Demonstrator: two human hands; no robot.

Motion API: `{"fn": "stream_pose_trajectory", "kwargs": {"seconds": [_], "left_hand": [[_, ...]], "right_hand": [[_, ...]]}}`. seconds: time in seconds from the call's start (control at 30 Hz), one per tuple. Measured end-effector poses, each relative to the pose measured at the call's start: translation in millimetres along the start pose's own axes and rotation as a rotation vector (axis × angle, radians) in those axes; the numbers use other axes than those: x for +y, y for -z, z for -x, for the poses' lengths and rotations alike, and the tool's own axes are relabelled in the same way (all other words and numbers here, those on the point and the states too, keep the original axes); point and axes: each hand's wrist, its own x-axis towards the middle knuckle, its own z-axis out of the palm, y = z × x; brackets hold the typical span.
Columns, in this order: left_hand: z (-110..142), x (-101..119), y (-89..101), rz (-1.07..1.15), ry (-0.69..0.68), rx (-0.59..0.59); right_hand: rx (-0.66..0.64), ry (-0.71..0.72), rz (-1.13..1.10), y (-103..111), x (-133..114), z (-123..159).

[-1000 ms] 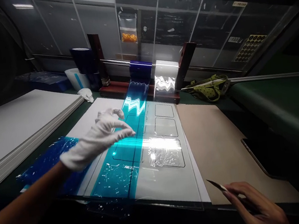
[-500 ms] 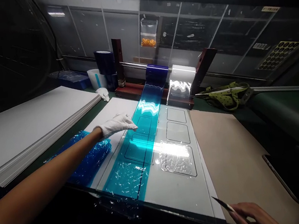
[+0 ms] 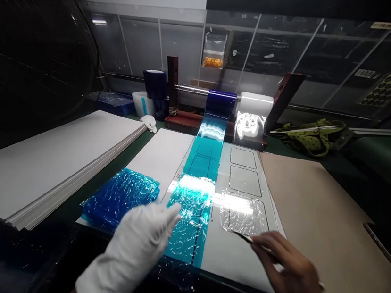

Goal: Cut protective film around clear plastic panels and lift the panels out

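My left hand [image 3: 146, 238], in a white glove, hovers at the left edge of the blue film strip [image 3: 202, 160]. Motion blurs its fingers, so a grip on anything is not clear. Bare, my right hand [image 3: 288, 263] is closed around tweezers [image 3: 242, 236] with a dark pointed tip. That tip is at the lower left corner of a clear, wrinkled film piece [image 3: 248, 213], which lies over a black outline. The blue strip runs from a dark blue roll [image 3: 221, 99] down a pale board [image 3: 226, 256] marked with rounded rectangles. Its near part looks wrinkled and shiny.
A pile of crinkled blue film sheets [image 3: 119, 198] lies on the left, before a stack of white boards [image 3: 57, 154]. Behind stands a wooden roll holder [image 3: 174, 82] with a clear film roll [image 3: 253, 108]. Brown board [image 3: 317, 207] and a green spotted pouch [image 3: 317, 136] are on the right.
My left hand has drawn back from the middle of the blue strip towards me. My right hand has brought the tweezers up and left to the clear film piece. Wrinkles on the blue strip reach farther up.
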Motion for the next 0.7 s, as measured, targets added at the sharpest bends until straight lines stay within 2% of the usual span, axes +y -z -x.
{"fn": "stream_pose_trajectory", "kwargs": {"seconds": [0.07, 0.17, 0.3, 0.4, 0.53, 0.63, 0.7], "left_hand": [[22.1, -5.7, -24.9, -0.123, 0.089, -0.077], [33.7, -12.9, -49.7, -0.216, 0.236, -0.170], [32.7, -14.8, -59.5, -0.257, 0.293, -0.151], [31.6, -13.5, -60.9, -0.251, 0.306, -0.138], [36.1, -14.2, -63.5, -0.197, 0.338, -0.117], [51.8, -18.3, -64.6, -0.074, 0.363, -0.032], [67.6, -22.2, -61.8, 0.073, 0.469, 0.028]], "right_hand": [[-0.098, 0.013, 0.027, -23.9, -23.5, -27.7], [-0.215, 0.059, 0.135, -59.0, -58.3, -65.1], [-0.278, 0.139, 0.201, -94.7, -89.2, -99.7], [-0.315, 0.198, 0.236, -107.9, -99.1, -112.4], [-0.317, 0.255, 0.300, -101.8, -89.9, -108.2], [-0.304, 0.266, 0.320, -79.0, -63.3, -90.3], [-0.300, 0.241, 0.345, -58.2, -40.3, -73.0]]}}
